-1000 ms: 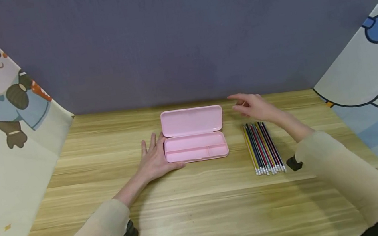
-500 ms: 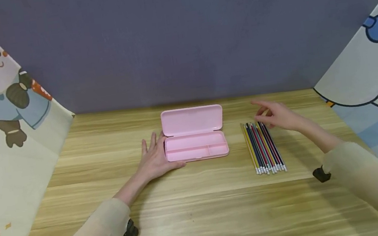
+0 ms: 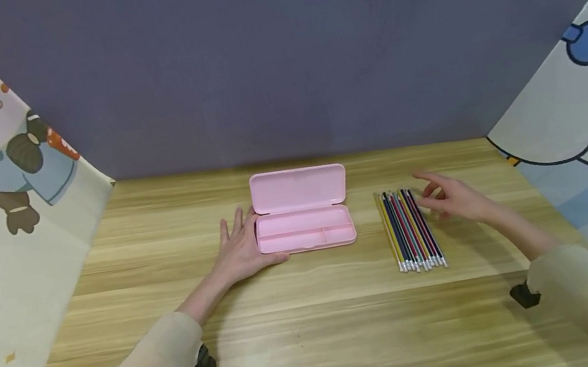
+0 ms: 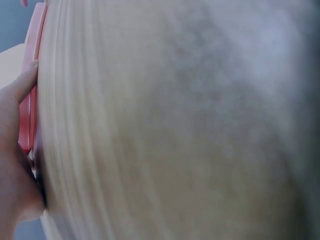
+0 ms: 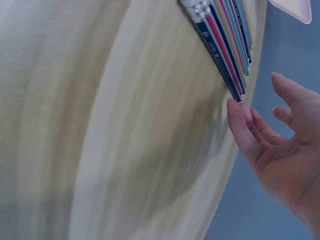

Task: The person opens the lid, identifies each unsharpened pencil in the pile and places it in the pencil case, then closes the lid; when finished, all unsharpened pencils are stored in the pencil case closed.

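Note:
An opened pink pencil case lies on the table, its lid tipped back toward the far side. Its tray is split into 3 compartments, with nothing lying in them. Against the case's left end rests my left hand, fingers spread, thumb along the front edge. To the right of the case, several pencils lie side by side in a row, eraser ends toward me. My right hand hovers just right of their far ends, fingers loosely bent, holding nothing. The right wrist view shows that hand near the pencil tips.
The wooden table ends at a dark blue-grey panel behind. Cartoon-printed panels flank it, a figure in blue on the left and a white character on the right.
My right hand has moved right and toward me, from beyond the pencils' far ends to beside them. The left hand and pencil case have stayed in place.

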Demonstrator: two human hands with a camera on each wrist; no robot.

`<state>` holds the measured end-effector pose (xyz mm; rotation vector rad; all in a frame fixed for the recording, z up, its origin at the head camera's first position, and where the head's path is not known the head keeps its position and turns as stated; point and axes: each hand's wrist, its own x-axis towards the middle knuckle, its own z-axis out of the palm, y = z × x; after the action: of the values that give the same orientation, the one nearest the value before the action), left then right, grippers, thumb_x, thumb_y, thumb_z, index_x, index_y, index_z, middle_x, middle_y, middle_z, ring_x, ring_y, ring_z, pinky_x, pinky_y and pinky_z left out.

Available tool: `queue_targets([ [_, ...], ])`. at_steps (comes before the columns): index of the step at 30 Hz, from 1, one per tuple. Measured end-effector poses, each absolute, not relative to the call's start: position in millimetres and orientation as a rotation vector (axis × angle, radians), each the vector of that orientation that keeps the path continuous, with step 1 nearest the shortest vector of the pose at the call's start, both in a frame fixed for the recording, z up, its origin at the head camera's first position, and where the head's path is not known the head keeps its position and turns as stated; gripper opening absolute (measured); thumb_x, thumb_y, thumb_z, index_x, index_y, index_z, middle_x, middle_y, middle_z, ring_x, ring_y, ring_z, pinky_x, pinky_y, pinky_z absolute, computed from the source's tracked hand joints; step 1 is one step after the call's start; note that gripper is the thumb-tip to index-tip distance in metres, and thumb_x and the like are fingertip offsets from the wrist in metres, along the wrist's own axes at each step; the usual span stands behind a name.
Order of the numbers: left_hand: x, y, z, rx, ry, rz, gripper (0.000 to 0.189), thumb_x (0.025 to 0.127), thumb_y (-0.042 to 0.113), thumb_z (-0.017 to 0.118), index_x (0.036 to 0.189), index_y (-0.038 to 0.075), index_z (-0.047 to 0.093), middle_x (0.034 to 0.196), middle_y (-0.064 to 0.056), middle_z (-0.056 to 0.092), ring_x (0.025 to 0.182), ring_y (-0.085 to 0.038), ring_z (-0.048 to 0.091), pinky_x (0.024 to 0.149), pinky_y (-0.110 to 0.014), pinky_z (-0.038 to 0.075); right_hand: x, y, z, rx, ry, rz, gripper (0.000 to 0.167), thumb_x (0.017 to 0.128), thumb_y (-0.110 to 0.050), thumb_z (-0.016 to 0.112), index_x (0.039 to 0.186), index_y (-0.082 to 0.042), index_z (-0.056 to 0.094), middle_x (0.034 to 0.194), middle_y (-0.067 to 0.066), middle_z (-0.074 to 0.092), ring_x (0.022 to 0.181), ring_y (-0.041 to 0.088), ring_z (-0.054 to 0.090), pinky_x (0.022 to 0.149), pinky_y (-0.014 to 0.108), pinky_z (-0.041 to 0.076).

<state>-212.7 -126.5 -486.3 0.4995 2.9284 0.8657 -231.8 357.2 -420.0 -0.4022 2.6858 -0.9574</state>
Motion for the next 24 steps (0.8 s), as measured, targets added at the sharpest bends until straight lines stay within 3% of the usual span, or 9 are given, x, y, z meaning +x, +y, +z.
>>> queue_targets([
  [12,-212.1,-126.2,-483.5,0.474,2.920,0.825,0.111,0.073,0.068,0.080,0.155,0.012,0.032,0.173,-0.018,0.017,0.162,-0.041,0.002,0.127,-0.067,-0.008,-221.8,357.3,-425.7,-0.345,2.574,-1.021,0.083,0.102,-0.021,0.065,0.164,-0.002,0.013,0.129,0.031,0.054,0.102,0.032,0.070,0.066,0.037,0.064],
  [24,-211.9,-125.8,-482.6,0.474,2.909,0.838,0.111,0.073,0.067,0.081,0.155,0.011,0.032,0.173,-0.018,0.017,0.162,-0.041,0.002,0.127,-0.067,-0.009,-218.4,359.8,-429.4,-0.304,2.438,-1.096,0.085,0.098,-0.013,0.069,0.162,0.003,0.015,0.132,0.032,0.047,0.096,0.019,0.066,0.067,0.038,0.064],
])
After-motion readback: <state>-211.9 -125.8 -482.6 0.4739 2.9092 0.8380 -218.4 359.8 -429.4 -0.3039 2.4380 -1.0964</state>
